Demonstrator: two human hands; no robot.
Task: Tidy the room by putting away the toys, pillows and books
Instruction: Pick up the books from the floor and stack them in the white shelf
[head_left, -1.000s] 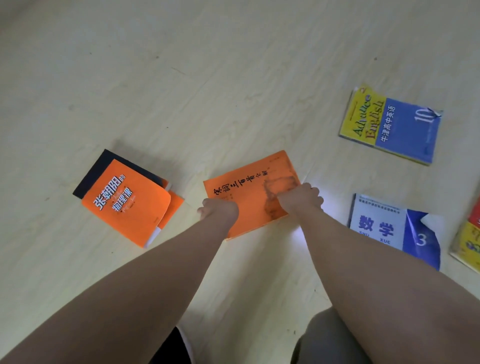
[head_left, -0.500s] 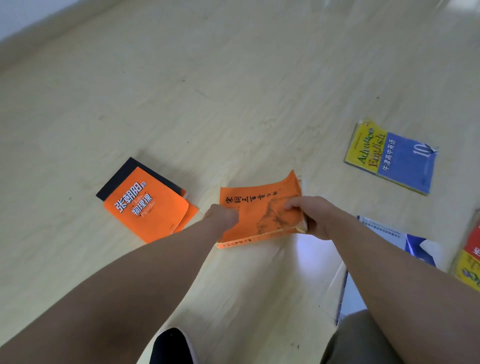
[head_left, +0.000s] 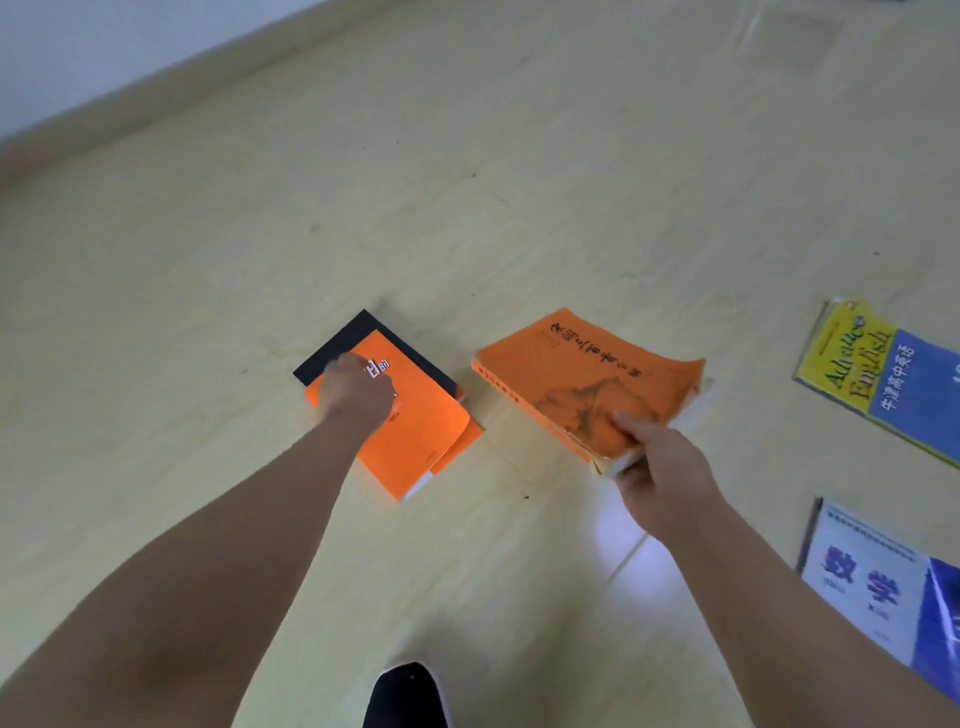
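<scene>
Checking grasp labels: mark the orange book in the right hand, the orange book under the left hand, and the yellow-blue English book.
held orange book (head_left: 582, 374): head view, cover centre.
floor orange book (head_left: 421, 441): head view, bare cover.
English book (head_left: 883, 384): head view, cover middle.

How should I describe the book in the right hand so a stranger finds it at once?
On the floor, between an orange stack and a yellow English book, the right hand holds an orange book by its near corner. Only it bears black brush calligraphy and an ink landscape.

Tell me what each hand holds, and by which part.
The right hand grips the ink-painted orange book by its near corner. The left hand lies on the white-lettered orange book; grip unclear.
</scene>
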